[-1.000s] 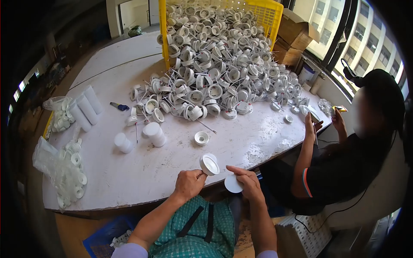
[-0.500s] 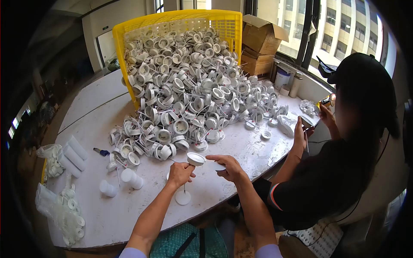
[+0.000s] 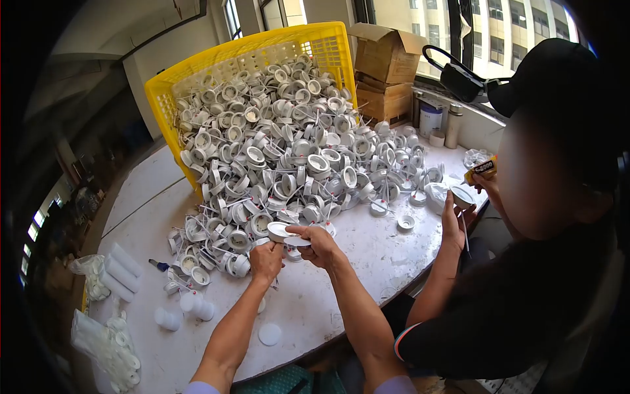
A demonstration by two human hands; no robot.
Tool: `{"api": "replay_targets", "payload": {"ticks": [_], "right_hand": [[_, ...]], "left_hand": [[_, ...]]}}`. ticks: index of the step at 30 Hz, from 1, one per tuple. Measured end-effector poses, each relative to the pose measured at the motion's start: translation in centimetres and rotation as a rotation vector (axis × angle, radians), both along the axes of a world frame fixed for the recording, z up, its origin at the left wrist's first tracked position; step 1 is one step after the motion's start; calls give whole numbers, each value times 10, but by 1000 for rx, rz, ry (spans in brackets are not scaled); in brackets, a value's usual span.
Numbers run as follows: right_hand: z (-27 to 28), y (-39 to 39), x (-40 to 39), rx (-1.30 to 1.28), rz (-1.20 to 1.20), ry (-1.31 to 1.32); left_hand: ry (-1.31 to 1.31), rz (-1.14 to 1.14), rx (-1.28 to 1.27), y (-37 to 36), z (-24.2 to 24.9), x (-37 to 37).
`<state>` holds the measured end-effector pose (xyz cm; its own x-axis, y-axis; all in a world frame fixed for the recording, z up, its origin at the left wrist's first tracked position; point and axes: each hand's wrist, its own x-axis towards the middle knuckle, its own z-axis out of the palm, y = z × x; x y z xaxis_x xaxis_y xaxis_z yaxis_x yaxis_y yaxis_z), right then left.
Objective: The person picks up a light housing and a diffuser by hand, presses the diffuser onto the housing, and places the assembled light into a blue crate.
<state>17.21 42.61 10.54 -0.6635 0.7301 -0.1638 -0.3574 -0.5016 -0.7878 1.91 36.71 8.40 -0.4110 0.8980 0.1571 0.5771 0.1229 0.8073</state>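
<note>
Before the big pile of white round housings [image 3: 289, 144], my left hand [image 3: 267, 262] grips one white round housing [image 3: 278, 231] from below. My right hand [image 3: 317, 247] holds a thin white disc [image 3: 297, 241] against the right side of that housing, its fingers reaching over the rim. A loose white disc [image 3: 270, 334] lies flat on the table below my hands. Stacks of white discs [image 3: 197, 306] stand on the left. How far the disc overlaps the housing is partly covered by my fingers.
A yellow crate [image 3: 161, 108] lies tipped behind the pile. On the right a co-worker [image 3: 499, 276] holds a housing and a yellow-black tube [image 3: 482, 169]. Plastic bags with white rings [image 3: 108, 348] lie at the left table edge. Cardboard boxes [image 3: 387, 62] stand behind.
My right hand has come in to the left with its disc, now touching the housing. The view has shifted. The co-worker has brought the tube and a housing close together.
</note>
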Motion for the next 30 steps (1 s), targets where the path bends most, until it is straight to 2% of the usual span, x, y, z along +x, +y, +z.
{"api": "replay_targets", "payload": {"ticks": [15, 18, 20, 21, 23, 30], "right_hand": [[0, 7, 2, 6, 17, -7], [-6, 2, 5, -23, 4, 62], [-19, -2, 12, 38, -158, 205], [-24, -7, 19, 87, -203, 236], [-34, -19, 30, 51, -346, 254], [-75, -88, 58, -22, -549, 260]], "left_hand": [[320, 33, 144, -1, -17, -4], [270, 42, 101, -11, -9, -1], [-46, 29, -7, -21, 2, 4], [-46, 38, -9, -27, 7, 5], [-215, -22, -60, -42, 14, 4], [-372, -178, -52, -99, 17, 9]]}}
